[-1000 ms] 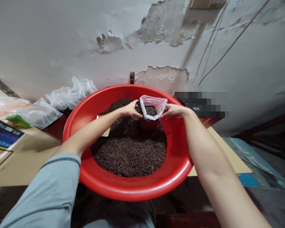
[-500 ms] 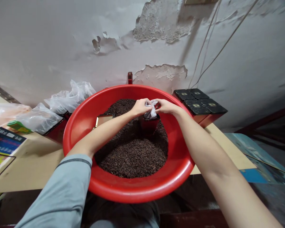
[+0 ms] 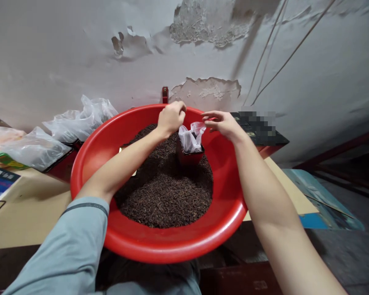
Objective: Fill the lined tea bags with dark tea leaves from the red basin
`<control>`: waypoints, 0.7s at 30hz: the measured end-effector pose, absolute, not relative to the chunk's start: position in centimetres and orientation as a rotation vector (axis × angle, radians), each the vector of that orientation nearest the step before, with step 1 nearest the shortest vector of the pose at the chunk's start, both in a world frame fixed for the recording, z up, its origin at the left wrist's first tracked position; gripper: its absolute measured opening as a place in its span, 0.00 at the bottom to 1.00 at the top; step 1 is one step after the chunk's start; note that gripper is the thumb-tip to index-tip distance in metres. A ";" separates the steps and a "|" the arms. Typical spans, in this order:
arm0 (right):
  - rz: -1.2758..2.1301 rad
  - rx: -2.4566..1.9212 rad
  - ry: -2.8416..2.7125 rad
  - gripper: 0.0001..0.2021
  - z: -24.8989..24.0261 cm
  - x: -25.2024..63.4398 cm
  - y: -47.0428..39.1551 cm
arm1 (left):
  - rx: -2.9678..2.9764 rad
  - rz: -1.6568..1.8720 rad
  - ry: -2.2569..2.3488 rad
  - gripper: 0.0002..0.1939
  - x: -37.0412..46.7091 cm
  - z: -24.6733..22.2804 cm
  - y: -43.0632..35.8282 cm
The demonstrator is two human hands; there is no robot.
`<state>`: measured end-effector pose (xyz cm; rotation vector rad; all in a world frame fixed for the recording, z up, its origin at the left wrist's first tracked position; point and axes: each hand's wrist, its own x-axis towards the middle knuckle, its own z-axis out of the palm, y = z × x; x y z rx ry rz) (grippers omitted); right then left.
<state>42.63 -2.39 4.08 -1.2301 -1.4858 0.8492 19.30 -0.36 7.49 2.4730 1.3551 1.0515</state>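
A dark red tin (image 3: 190, 158) with a black rim stands in dark loose tea leaves (image 3: 169, 205) inside a large red basin (image 3: 160, 250). Its clear plastic bag liner (image 3: 190, 140) sticks up from the mouth, spread apart at the top. My left hand (image 3: 172, 117) hovers up and left of the bag, fingers curled in; the fingertips are partly hidden and nothing shows in them. My right hand (image 3: 221, 123) is at the bag's right edge with fingers apart; whether they touch the plastic I cannot tell.
Several closed tins (image 3: 258, 129) with black lids stand right of the basin. On the left are bag-lined tins (image 3: 60, 164) and a printed box (image 3: 0, 180) on a tan board (image 3: 33, 217). A pale lid-like piece lies behind my left forearm. Behind is a peeling wall (image 3: 64, 53).
Both hands have moved apart from the gathered bag top, the left up and leftward, the right slightly rightward. The bag's mouth has spread open. The view has shifted a little.
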 end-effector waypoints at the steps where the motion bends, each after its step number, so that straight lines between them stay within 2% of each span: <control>1: 0.867 -1.255 -1.559 0.23 4.2 43.2 -2.5 | 2.443 1.056 1.360 0.18 18.8 8.0 0.0; 4: 0.782 -1.328 -1.881 0.35 4.7 44.1 -2.8 | 2.434 0.745 1.318 0.26 17.7 8.6 0.3; 5: 0.740 -1.336 -1.988 0.35 4.8 44.1 -2.7 | 2.449 0.585 1.267 0.29 17.5 8.5 0.0; 7: 0.689 -1.338 -2.134 0.27 4.9 43.8 -2.6 | 2.498 0.359 1.157 0.32 17.5 8.0 -0.8; 9: 0.639 -1.364 -2.180 0.14 4.9 43.6 -2.3 | 2.583 0.315 1.114 0.25 17.6 7.3 -1.6; 11: 0.539 -1.421 -2.150 0.04 4.7 43.8 -2.2 | 2.644 0.361 1.149 0.11 17.7 6.7 -1.9; 12: 0.491 -1.451 -2.132 0.04 4.7 44.1 -2.2 | 2.644 0.381 1.173 0.08 17.7 6.5 -1.8; 17: 0.440 -1.562 -2.042 0.14 4.7 45.3 -2.9 | 2.458 0.447 1.338 0.11 16.2 6.5 -1.3; 21: 0.398 -1.637 -1.832 0.12 4.9 45.0 -3.4 | 2.361 0.500 1.495 0.11 15.7 6.9 -1.9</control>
